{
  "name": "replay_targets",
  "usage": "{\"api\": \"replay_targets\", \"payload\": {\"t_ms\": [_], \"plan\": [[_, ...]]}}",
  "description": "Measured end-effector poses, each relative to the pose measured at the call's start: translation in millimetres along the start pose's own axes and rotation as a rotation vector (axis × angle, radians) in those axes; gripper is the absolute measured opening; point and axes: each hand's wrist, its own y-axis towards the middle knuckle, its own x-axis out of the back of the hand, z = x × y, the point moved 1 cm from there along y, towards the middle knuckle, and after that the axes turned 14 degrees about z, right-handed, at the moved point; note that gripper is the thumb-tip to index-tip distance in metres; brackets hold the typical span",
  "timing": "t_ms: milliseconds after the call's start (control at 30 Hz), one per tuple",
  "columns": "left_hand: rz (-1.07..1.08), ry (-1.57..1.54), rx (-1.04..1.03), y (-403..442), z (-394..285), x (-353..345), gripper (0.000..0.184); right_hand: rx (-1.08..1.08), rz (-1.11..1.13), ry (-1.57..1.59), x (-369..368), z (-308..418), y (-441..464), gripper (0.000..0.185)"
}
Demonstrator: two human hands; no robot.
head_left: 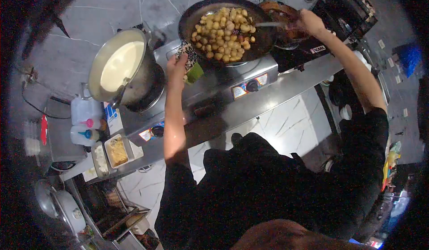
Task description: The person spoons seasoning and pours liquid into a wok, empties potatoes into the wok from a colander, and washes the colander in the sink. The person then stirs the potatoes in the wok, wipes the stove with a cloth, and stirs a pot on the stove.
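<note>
A wide dark pan (263,44) sits on the stove at the top centre, with many small round yellow-brown pieces (225,33) in it. My left hand (177,69) is closed on a patterned cloth (188,55) with a green part, at the pan's left edge. To the right of the pan, my right hand (309,23) is wrapped round the handle of a metal utensil (268,24), whose far end reaches into the pieces. The utensil's tip is hidden among them.
A large pot (96,67) of pale creamy liquid stands on the left burner, a ladle in it. Plastic bottles (85,110) and small food trays (119,151) lie below it. Behind my right hand is another brown pan (286,15). The steel counter edge (286,91) runs before me.
</note>
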Motion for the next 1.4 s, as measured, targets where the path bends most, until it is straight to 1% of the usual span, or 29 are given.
{"api": "replay_targets", "payload": {"t_ms": [33,100,133,167,233,267,300,367,400,500,533,600,633,667,733,800,833,867,900,1000,1100,1133,1200,1233,1267,1367,1400], "plan": [[-0.024,0.033,0.000,-3,-5,-2,0.024,0.011,-0.082,-0.132,10,4,-4,0.032],[-0.070,0.101,-0.004,-10,-18,-11,0.023,0.037,-0.162,-0.271,28,18,-4,0.021],[-0.070,0.092,-0.008,-5,-8,-6,0.023,0.046,-0.201,-0.340,36,27,-4,0.017],[-0.068,0.083,-0.013,5,9,4,0.023,0.052,-0.199,-0.396,44,38,-9,0.015],[-0.074,0.056,-0.002,11,18,7,0.024,0.067,-0.196,-0.512,57,59,-22,0.014],[-0.083,0.037,0.013,8,15,4,0.025,0.122,-0.210,-0.647,59,62,-26,0.014],[-0.093,0.019,0.028,6,12,3,0.026,0.148,-0.205,-0.672,61,67,-31,0.014],[-0.097,0.090,0.020,3,3,-1,0.026,0.205,-0.192,-0.717,64,76,-41,0.014],[-0.100,0.127,0.017,2,1,-2,0.027,0.267,-0.298,-0.751,59,69,-36,0.014],[-0.094,0.097,0.036,2,1,0,0.027,0.152,-0.277,-0.681,68,63,-30,0.015],[-0.094,0.121,0.021,2,1,-1,0.026,0.095,-0.154,-0.630,70,52,-20,0.024],[-0.094,0.172,-0.010,-2,-8,-6,0.025,0.031,-0.019,-0.579,77,48,-14,0.028],[-0.074,0.152,0.016,-4,-13,-8,0.024,-0.001,0.047,-0.551,78,46,-10,0.031],[-0.056,0.132,0.039,-7,-18,-10,0.023,0.156,-0.151,-0.560,60,16,4,0.034],[-0.016,0.105,0.050,-1,-13,-3,0.021,0.149,0.005,-0.481,25,-25,41,0.039],[0.031,0.089,0.029,15,13,16,0.020,0.023,0.096,-0.255,-26,-25,64,0.044],[0.039,0.068,0.037,10,7,12,0.019,-0.100,0.114,-0.069,-57,-18,72,0.047],[0.051,0.050,0.044,6,-5,5,0.019,-0.126,0.112,0.023,-81,-7,75,0.046],[0.066,0.034,0.049,4,-13,2,0.019,-0.155,0.108,0.116,-92,5,71,0.045],[0.056,0.001,0.063,6,-10,3,0.017,-0.150,0.093,0.189,-82,15,58,0.035],[0.070,-0.111,0.046,0,-14,-5,0.014,-0.140,0.057,0.109,-58,1,52,0.033],[0.063,-0.116,0.059,2,-11,-4,0.014,-0.111,-0.032,0.082,-23,24,22,0.031],[0.047,-0.126,0.083,8,-2,1,0.013,-0.056,-0.062,-0.113,15,40,2,0.026],[0.051,-0.126,0.086,8,-1,1,0.013,-0.028,-0.077,-0.209,21,45,-2,0.024],[0.057,-0.127,0.089,8,-1,0,0.013,-0.038,-0.161,-0.359,25,50,-2,0.018],[0.045,-0.114,0.089,10,3,2,0.014,0.029,-0.144,-0.548,43,67,-22,0.017],[0.034,-0.109,0.086,10,3,2,0.015,0.065,-0.207,-0.554,48,73,-33,0.013]]}}
